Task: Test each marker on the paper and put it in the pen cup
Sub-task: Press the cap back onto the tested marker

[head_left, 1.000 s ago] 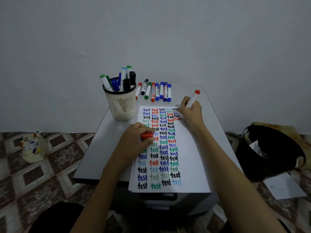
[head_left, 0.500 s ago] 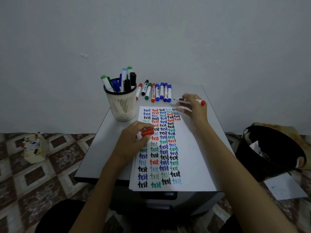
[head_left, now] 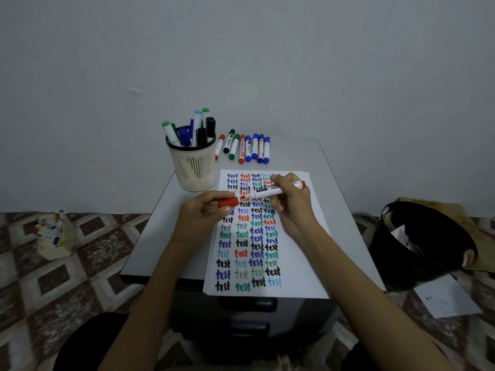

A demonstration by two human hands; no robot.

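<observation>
While your left hand is pinching the red cap, your right hand is gripping the presumably light, stiff red marker mid-barrel.

The left hand hides one end of the red plastic cap. The right hand covers the middle of the white red-tipped marker, whose label is too small to read.

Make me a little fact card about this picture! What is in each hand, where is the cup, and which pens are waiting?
left hand: pinches the red cap
right hand: holds the red marker, tip pointing at the cap
cap: not yet on the marker
pen cup: upright at the back left of the table, markers inside
row of markers: lying capped beside the cup
paper: covered in coloured "test" words
</observation>
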